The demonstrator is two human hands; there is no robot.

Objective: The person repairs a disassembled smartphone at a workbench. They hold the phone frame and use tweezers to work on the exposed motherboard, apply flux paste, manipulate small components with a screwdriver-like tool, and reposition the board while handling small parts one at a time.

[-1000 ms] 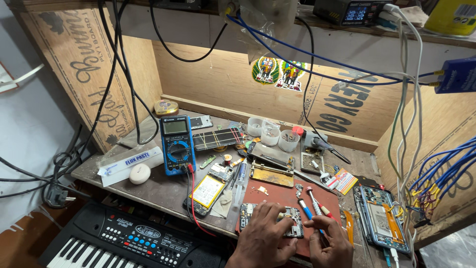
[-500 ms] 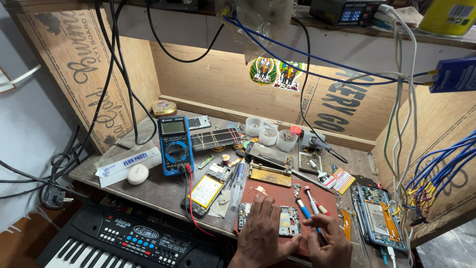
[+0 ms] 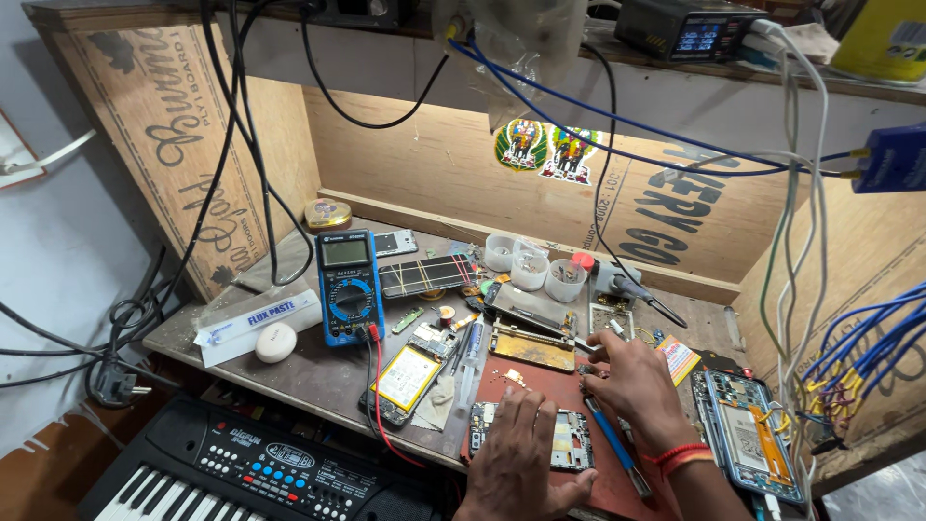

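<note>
Step in hand: an opened phone frame point(image 3: 564, 439) lies on the red-brown work mat point(image 3: 540, 381) at the bench's near edge, steadied for work on its insides, as it appears.
Left hand point(image 3: 516, 463): laid flat on the frame's left end, fingers spread, pressing it down.
Right hand point(image 3: 632, 376): just beyond the frame, fingers bunched around something thin; whether it pinches a tool, I cannot tell.
Next move calls for: a steady hold on the frame and fine tip placement, judging by the small parts close about.
Blue-handled tool point(image 3: 612, 444): lies on the mat between the hands, unheld.
Multimeter point(image 3: 349, 285): blue, upright rectangle, left of centre, red and black leads trailing.
White box point(image 3: 258, 323): long, flat, blue lettering, far left.
Round tin point(image 3: 326, 212): gold lid, back left corner.
Stickers point(image 3: 545, 150): two oval, green and multicoloured, on the plywood back wall.
Card point(image 3: 680, 359): small, yellow and red, right of the right hand.
</note>
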